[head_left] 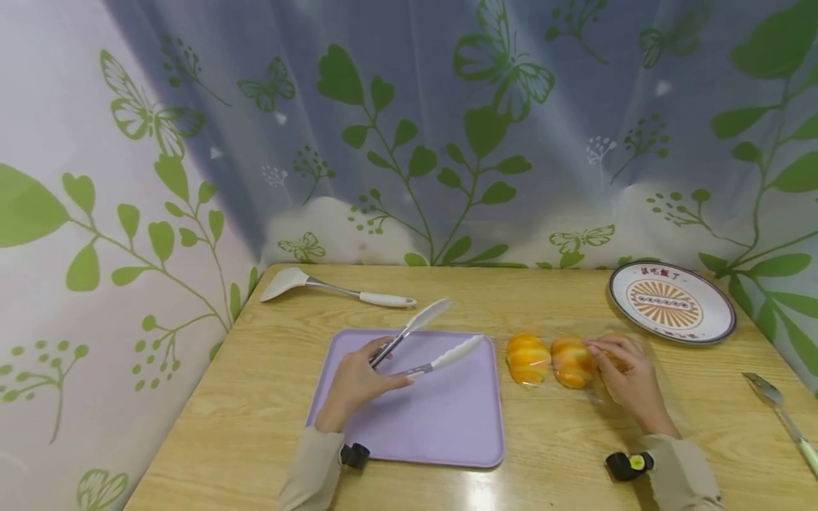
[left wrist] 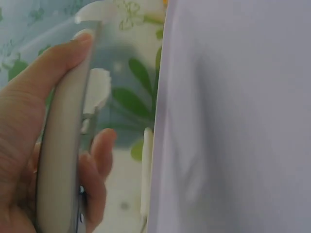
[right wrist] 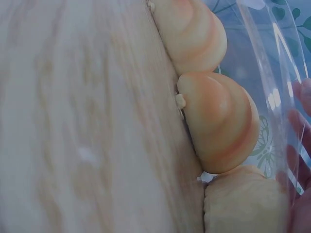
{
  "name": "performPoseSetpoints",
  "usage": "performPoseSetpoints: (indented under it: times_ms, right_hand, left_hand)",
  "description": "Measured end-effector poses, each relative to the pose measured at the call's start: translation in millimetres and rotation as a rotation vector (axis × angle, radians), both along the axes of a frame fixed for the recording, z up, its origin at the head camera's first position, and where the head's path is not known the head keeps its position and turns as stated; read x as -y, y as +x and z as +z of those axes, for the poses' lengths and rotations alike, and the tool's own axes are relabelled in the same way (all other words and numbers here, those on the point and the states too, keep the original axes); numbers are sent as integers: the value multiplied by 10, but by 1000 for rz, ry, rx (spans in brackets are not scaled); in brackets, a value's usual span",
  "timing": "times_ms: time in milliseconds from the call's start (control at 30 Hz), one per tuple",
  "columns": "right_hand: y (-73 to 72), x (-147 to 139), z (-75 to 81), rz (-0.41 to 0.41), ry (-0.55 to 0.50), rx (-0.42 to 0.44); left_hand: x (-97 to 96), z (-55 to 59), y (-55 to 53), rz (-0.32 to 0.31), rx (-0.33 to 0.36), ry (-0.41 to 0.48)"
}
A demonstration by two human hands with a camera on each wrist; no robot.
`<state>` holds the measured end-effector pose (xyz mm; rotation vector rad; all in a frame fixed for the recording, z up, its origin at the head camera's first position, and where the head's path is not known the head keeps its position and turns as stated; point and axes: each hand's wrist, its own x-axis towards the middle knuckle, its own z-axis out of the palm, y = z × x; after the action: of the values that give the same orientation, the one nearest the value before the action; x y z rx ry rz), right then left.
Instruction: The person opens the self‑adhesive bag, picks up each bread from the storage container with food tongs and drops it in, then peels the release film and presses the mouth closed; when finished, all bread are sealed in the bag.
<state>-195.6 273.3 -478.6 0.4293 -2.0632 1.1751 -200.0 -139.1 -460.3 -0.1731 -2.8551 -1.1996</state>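
Observation:
My left hand grips a pair of metal tongs with white scalloped tips above a lilac tray. The tongs' arms are spread apart and point to the upper right. In the left wrist view, the thumb lies along one arm of the tongs. To the right of the tray are orange-yellow bread rolls in a clear plastic bag. My right hand pinches the bag at its right part, partly covering a third roll.
A white spatula with a metal shaft lies behind the tray at the back left. An oval patterned plate is at the back right, with a fork near the table's right edge. A printed curtain hangs behind the wooden table.

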Motion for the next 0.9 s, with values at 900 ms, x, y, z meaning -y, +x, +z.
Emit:
performPoseSetpoints:
  times_ms: [900]
  right_hand:
    - [-30, -61, -81, -11, 12, 37]
  left_hand:
    - [1522, -87, 194, 496, 167, 3]
